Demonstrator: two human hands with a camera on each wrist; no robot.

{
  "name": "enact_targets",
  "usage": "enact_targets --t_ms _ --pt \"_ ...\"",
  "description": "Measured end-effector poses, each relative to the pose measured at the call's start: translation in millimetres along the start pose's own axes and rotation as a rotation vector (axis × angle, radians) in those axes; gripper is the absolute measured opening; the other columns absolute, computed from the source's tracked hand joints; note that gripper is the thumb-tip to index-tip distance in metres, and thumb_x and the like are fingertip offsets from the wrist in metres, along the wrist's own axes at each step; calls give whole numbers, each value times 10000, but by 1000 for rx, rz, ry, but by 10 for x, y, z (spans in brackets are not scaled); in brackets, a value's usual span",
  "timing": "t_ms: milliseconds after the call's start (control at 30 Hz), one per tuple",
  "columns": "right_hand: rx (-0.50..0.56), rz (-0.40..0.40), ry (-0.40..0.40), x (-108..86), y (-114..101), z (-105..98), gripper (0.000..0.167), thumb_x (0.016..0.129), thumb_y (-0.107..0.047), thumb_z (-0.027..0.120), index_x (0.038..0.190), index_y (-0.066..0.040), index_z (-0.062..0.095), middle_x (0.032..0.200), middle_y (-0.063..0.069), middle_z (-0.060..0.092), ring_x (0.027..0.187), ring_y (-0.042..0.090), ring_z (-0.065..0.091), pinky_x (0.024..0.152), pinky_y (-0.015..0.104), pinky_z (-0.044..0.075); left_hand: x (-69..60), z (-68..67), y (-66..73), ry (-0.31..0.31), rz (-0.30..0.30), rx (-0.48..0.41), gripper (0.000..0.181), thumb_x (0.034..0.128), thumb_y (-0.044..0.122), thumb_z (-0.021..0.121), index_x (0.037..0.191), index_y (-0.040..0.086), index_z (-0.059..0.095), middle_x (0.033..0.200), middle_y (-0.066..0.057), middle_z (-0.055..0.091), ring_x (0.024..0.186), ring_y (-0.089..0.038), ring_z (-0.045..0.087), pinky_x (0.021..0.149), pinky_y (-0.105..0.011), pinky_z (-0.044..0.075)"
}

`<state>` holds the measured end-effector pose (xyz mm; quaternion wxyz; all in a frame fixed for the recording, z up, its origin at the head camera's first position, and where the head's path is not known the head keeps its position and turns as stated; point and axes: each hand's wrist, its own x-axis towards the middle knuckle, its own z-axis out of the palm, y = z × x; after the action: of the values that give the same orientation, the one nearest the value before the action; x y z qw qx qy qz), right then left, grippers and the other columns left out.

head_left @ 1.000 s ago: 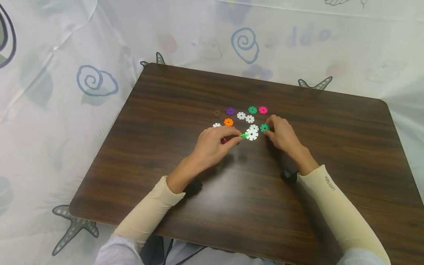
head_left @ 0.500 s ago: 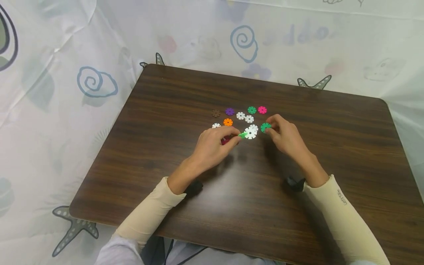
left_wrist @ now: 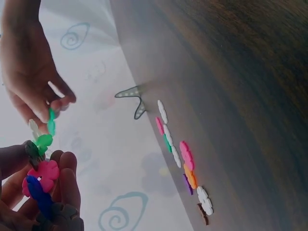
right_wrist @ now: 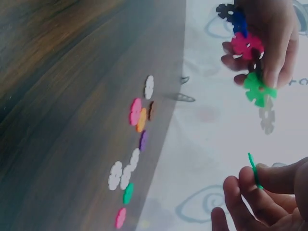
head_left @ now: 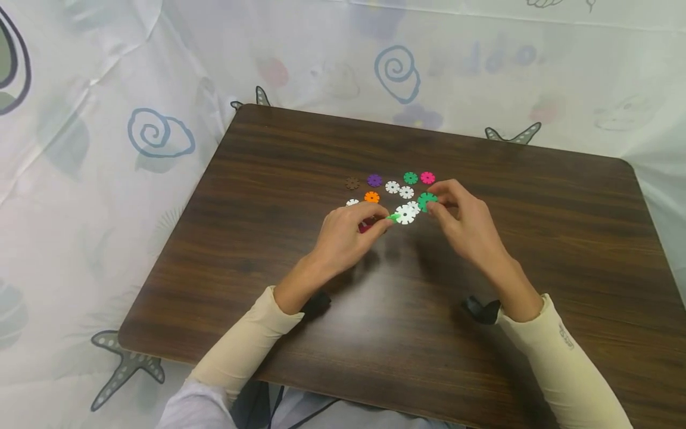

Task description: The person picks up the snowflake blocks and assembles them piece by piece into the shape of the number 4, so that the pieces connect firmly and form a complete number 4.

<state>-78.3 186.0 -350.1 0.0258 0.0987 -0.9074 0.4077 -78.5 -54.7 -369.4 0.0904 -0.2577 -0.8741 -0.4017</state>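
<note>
Nearest the tabletop's far edge [head_left: 370, 125], pinches a disc chain [right_wrist: 242, 44] in the left hand [head_left: 345, 231] and a green disc [head_left: 425, 202] edgewise in the right hand [head_left: 466, 215], likely to bare facing sides.

Left hand [left_wrist: 57, 190] has a chain of flower discs [left_wrist: 46, 174], bright green, pink and blue among them, and the right hand [left_wrist: 33, 72] is pinching a green disc [left_wrist: 51, 122] close by. Loose discs [left_wrist: 186, 155], white, pink, orange, whatever, lying on the bench [left_wrist: 240, 120].
</note>
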Motion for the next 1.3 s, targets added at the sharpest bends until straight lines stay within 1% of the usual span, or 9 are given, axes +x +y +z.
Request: enact_targets --t_ms 133,267,367,433,667,933,1100,1167,1300 --pt "1 -47 57 -46 -85 3 249 1050 -196 601 1273 -86 601 1019 118 755 831 212 702 641 193 480 -7 -11 5 30 0 0 140 963 233 738 1003 107 784 934 -15 776 671 -111 617 579 -243 468" --pt "10 -111 133 -67 -123 17 217 1038 -152 615 1236 -66 602 1013 127 753 591 129 527 488 202 364 -7 -22 10 40 5 -10 135 965 227 735 999 106 784 895 -9 765 645 -106 587 561 -238 445" --pt "23 -149 170 -67 -126 34 199 1025 -115 630 1211 -51 601 1011 145 756 477 85 386 450 222 305 -6 -29 18 43 3 -18 139 970 230 731 1004 106 781 852 -1 746 623 -101 553 547 -229 413" --pt "30 -157 176 -70 -132 42 198 1023 -109 635 1206 -43 597 1003 151 756 465 69 363 453 225 300 -9 -32 22 46 0 -23 143 971 229 729 1006 101 781 818 -1 730 602 -102 526 532 -225 384" --pt "33 -154 144 -83 -150 62 190 1028 -121 631 1194 -44 583 1043 143 770 529 120 464 448 238 292 -15 -29 25 44 -14 -29 147 976 222 723 1019 92 777 761 1 692 574 -101 484 516 -219 330" --pt "24 -181 137 -89 -158 67 190 1028 -96 622 1192 -14 571 1069 169 766 815 276 682 520 239 316 -12 -30 42 43 -17 -39 138 981 219 716 1012 93 763 737 1 656 577 -107 465 523 -218 310" --pt "-2 -192 132 -93 -167 63 182 1024 -87 626 1188 -24 578 1067 170 770 774 246 665 531 246 308 -10 -28 51 44 -15 -48 133 985 213 710 1012 91 755 732 0 645 573 -103 450 520 -213 296" --pt "-13 -197 130 -98 -170 65 179 1024 -87 627 1185 -26 579 1063 171 771 625 189 568 495 247 290 -12 -29 53 45 -14 -55 129 986 208 708 1010 90 753 728 -1 642 571 -103 447 521 -215 294" --pt "-20 -215 136 -105 -168 81 178 1015 -71 637 1175 -22 575 1042 168 774 493 94 370 444 234 263 -11 -27 57 46 -10 -66 115 988 193 702 996 86 743 730 -4 640 576 -107 456 530 -221 312"
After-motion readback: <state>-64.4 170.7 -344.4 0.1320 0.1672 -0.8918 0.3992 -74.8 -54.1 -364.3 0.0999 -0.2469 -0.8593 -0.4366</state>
